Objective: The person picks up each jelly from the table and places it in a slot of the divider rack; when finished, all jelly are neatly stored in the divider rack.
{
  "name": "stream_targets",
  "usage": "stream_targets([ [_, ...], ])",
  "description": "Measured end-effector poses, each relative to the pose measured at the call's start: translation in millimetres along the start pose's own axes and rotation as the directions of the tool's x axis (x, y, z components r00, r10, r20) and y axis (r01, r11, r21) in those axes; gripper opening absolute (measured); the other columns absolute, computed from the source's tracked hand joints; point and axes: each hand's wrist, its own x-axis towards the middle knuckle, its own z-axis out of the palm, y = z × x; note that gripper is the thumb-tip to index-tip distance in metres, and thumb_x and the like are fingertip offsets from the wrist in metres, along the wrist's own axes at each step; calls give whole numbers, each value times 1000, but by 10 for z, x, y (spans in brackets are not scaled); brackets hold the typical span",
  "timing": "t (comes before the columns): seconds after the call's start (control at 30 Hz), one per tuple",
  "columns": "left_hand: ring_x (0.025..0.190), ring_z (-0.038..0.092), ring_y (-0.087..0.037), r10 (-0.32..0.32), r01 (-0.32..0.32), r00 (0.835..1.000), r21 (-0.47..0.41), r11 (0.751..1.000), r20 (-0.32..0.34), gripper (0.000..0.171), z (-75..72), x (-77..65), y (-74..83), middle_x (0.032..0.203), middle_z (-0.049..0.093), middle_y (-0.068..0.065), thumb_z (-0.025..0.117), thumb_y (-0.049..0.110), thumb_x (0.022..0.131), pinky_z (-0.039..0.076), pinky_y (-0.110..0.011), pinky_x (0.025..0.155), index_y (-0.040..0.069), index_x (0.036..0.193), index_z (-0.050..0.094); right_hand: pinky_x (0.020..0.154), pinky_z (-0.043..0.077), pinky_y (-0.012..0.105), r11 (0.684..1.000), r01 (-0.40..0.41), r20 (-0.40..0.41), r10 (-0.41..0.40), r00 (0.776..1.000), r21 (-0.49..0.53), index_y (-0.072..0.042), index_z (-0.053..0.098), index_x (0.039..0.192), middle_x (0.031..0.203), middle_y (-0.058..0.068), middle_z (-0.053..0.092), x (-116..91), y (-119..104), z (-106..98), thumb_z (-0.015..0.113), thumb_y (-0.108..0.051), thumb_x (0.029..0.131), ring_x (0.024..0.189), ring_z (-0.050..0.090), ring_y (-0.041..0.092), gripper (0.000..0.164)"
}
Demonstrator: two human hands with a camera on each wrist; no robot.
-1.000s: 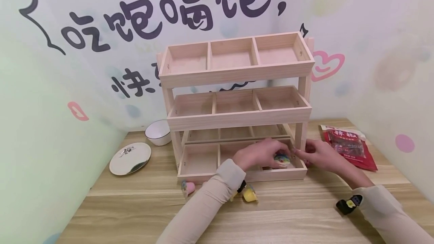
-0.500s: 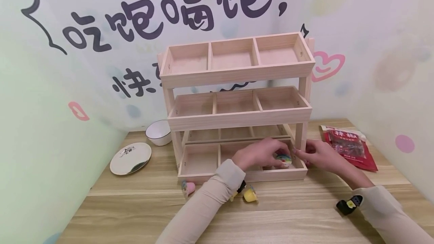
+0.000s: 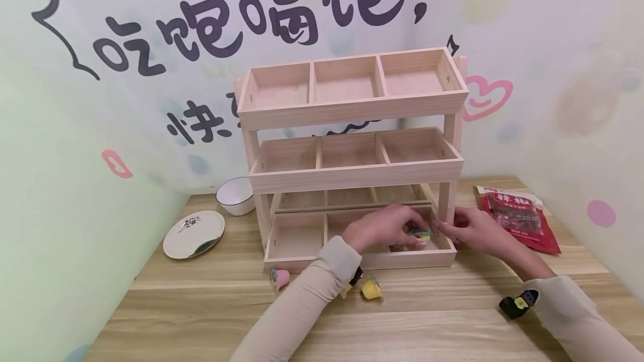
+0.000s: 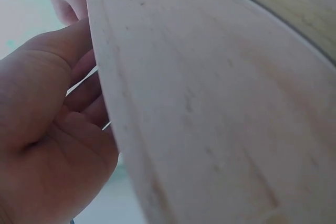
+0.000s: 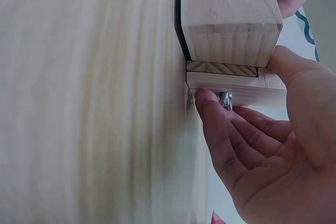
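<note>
Cup [image 3: 422, 236] just tilted slightly in left hand's [image 3: 383, 228] pinch, so unreleased; right hand [image 3: 477, 230] grips rack [image 3: 354, 179].

The rack [image 3: 354, 175] stands between plate [image 3: 191, 236], left, and packet [image 3: 520, 220], right.

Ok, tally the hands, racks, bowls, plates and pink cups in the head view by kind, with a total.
Left hand and right hand: 2
Wooden rack: 1
White bowl: 1
Plate: 1
Small pink cup: 1
Total: 6
</note>
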Motion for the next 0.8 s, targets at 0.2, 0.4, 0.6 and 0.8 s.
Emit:
stream_targets([
  [0.2,115,67,-8,5,-4,1000,8,1000,-3,49,-12,-79,-62,134,75,0,86,25,96,51,-15,100,10,140,70,76,59,29,1000,-3,-1,3,1000,-3,2,60,147,124,21,77,0,5,2,71,-40,106,99,70,24,60],
  [0.4,115,68,-13,-57,57,998,9,998,2,50,-87,-179,-96,131,75,-3,88,23,94,51,-16,97,9,139,71,74,58,30,1000,0,-18,0,1000,-11,3,60,147,122,20,77,2,-2,-2,71,-41,106,98,69,23,61],
  [0.6,102,66,-11,-86,86,996,35,996,-4,42,-94,-206,-62,119,74,-1,87,24,95,50,-15,85,10,132,73,77,59,32,1000,-8,-16,7,1000,-10,3,60,147,124,21,77,6,2,7,71,-43,106,102,71,25,62],
  [0.8,94,63,-8,-76,79,997,116,990,-29,42,-68,-221,-16,117,76,0,84,33,97,50,-16,82,11,131,74,78,58,32,1000,-5,-19,5,1000,-16,3,61,146,124,21,77,4,2,10,70,-43,106,102,72,25,61],
])
